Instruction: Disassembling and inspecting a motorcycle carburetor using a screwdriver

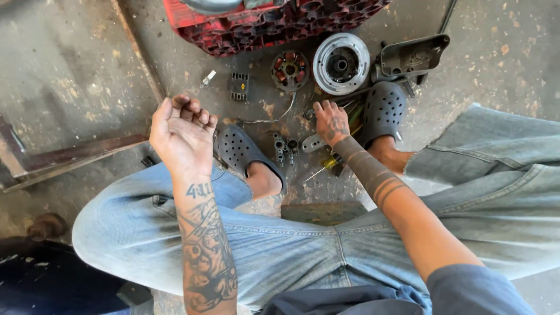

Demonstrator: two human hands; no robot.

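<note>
Stained concrete floor (70, 64) lies bare to the left; parts crowd the middle. Right hand (331, 122), fingers spread, reaches down onto small metal parts (309, 142) between two dark clogs. Left hand (182, 135) hovers, fingers curled, empty. Red crate (256, 26) holds a grey part.

Faded blue jeans (280, 245) fill the lower frame; dark grey clogs (242, 149) dotted with holes sit mid-frame; a red crate (233, 26) at top; a silver-grey flywheel (341, 63) upper right; stained grey floor (70, 70).
</note>
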